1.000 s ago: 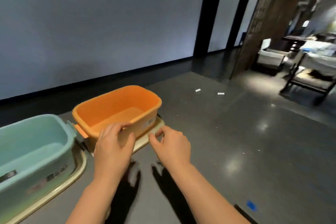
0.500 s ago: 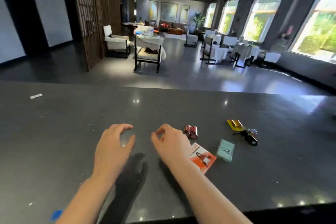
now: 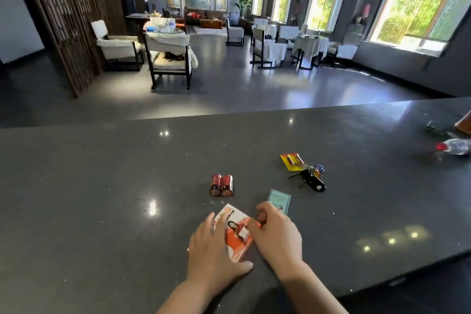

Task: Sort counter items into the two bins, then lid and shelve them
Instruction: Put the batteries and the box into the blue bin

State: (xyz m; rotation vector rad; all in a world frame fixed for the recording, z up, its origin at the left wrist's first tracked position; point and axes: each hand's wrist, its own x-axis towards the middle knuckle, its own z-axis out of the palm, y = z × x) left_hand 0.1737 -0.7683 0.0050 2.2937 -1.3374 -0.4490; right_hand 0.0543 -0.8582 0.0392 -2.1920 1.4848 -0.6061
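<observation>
An orange and white printed card [image 3: 235, 233] lies on the dark counter [image 3: 102, 186] near its front edge. My left hand [image 3: 212, 250] lies flat over the card's left side with its fingers straight. My right hand [image 3: 276, 234] has curled fingers, and its thumb and forefinger pinch the card's right corner. Beyond the card lie two red batteries [image 3: 221, 185] side by side, a small teal card [image 3: 279, 199], a bunch of keys [image 3: 311, 180] and a yellow and red packet [image 3: 291, 160]. Neither bin is in view.
At the counter's far right lie a plastic bottle with a red cap [image 3: 456, 146], a small dark object [image 3: 437, 127] and the corner of a brown thing [image 3: 465, 123]. Beyond the counter is a room with chairs and tables.
My view swung right, from the orange and teal bins to the loose items. Both hands came down from above the counter onto the orange card.
</observation>
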